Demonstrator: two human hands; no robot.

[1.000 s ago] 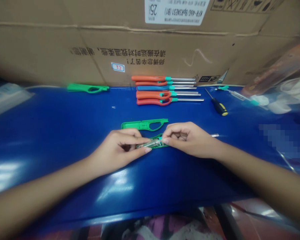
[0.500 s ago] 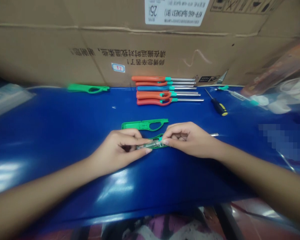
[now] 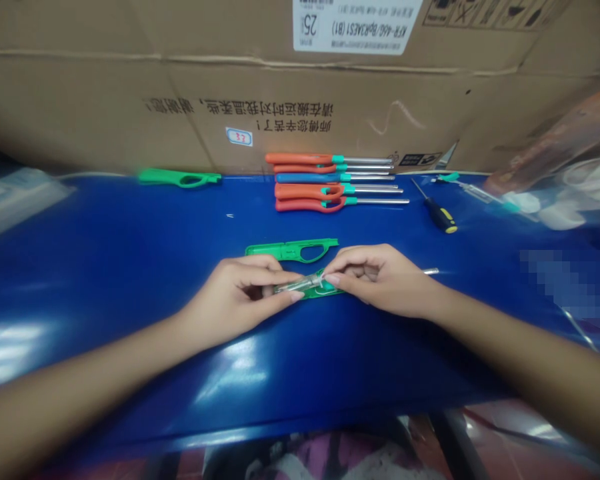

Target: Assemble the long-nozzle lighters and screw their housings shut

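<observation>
Both hands meet at the middle of the blue table (image 3: 130, 267) over a green lighter shell half (image 3: 325, 291) lying flat. My left hand (image 3: 240, 300) pinches the left end of a clear gas tube insert (image 3: 297, 285). The right end of that insert is pinched over the shell by my right hand (image 3: 380, 277). A thin metal nozzle tube (image 3: 430, 271) sticks out to the right past my right hand. A second green shell half (image 3: 293, 250) lies just behind the hands.
Several finished long-nosed lighters (image 3: 330, 180), orange and blue, lie in a row at the back. Another green shell (image 3: 177, 177) lies back left, a black and yellow screwdriver (image 3: 437, 210) back right. A large cardboard box (image 3: 280, 80) walls the far edge. Plastic bags (image 3: 555, 193) sit at right.
The hands have barely moved. The clear insert has tilted slightly, its left end now a little higher between my fingers.
</observation>
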